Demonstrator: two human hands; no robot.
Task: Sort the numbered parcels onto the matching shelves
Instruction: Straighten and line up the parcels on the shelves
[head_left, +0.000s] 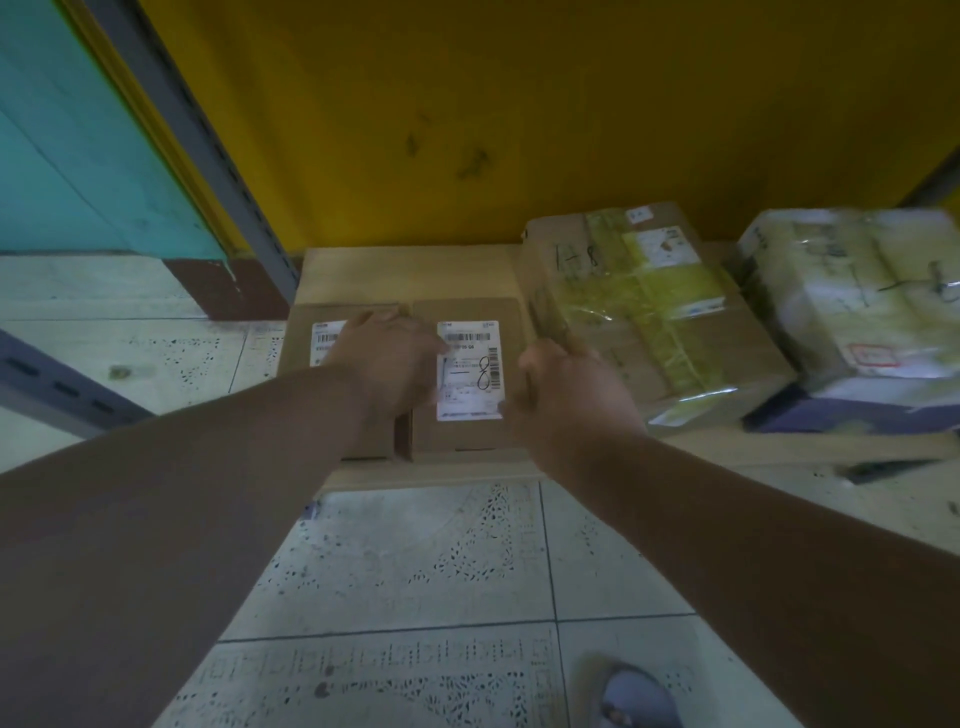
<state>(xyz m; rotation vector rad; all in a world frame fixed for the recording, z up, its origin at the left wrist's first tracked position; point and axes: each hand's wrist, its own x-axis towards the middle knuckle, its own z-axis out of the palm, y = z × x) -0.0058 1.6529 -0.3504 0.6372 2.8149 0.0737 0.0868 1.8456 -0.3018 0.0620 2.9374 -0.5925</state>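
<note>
Two small cardboard parcels lie side by side on a low shelf board (405, 275). The right parcel (467, 431) carries a white label (470, 370) with a handwritten 8. The left parcel (304, 338) has its own barcode label. My left hand (387, 358) lies flat across the seam between them, fingers spread. My right hand (563, 395) grips the right edge of the labelled parcel. A larger taped parcel (639, 317) marked 1-8 sits just right of it.
A white plastic-wrapped parcel (852, 296) lies at the far right of the shelf. A yellow back panel (519, 104) rises behind it, and a grey upright post (208, 156) stands at the left. Tiled floor (415, 571) lies below, with a foot in a sandal (631, 696).
</note>
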